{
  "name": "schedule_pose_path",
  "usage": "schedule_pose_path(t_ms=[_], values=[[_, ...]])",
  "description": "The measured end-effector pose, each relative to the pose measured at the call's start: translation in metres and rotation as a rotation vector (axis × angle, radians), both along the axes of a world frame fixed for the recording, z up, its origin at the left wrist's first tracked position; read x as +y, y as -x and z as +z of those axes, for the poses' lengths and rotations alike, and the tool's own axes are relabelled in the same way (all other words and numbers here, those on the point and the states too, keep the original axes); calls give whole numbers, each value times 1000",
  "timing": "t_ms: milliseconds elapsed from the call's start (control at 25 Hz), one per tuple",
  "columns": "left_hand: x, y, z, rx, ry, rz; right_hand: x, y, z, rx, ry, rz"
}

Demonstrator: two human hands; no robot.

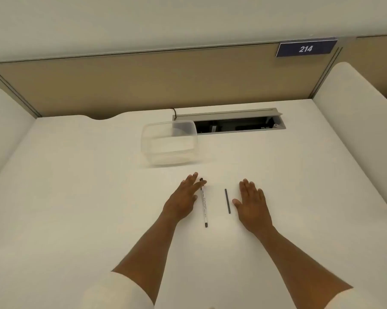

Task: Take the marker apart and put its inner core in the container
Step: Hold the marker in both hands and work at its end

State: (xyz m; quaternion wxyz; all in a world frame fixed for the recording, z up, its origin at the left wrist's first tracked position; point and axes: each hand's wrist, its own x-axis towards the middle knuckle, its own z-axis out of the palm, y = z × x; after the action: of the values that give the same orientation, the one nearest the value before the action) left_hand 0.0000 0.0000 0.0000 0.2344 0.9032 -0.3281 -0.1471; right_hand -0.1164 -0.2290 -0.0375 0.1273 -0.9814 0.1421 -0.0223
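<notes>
Both hands flat on table [76, 197], fingers spread, holding nothing. Left hand [184, 197] touches marker [203, 202] w/ fingertips (near its tip); right hand [251, 202] just beside dark core [227, 201]. Clear container [170, 144] behind.

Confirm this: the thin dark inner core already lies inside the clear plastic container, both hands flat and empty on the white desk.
Not right. The head view shows the thin dark inner core on the white desk, near the right hand, outside the clear plastic container. The left hand is flat and empty too.

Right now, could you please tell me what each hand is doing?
Left hand: open and flat, fingers over the marker tip, gripping nothing.
Right hand: open, flat, empty.
</notes>
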Motion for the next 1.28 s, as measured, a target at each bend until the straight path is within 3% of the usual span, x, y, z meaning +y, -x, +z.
schedule_pose_path(t_ms=[360, 881, 1081, 1281], values=[[-3, -7, -8, 78, 7, -33, 2, 4, -2, -39, -15, -30], [-2, -12, -3, 3, -40, -104, -1, 5, -10, -69, -54, -27], [6, -9, 2, 3, 16, -28, -1, 1, -3, -60, -151, -47], [18, -6, 13, -92, 114, 123, 15, -7, 33, -361, -374, -94]])
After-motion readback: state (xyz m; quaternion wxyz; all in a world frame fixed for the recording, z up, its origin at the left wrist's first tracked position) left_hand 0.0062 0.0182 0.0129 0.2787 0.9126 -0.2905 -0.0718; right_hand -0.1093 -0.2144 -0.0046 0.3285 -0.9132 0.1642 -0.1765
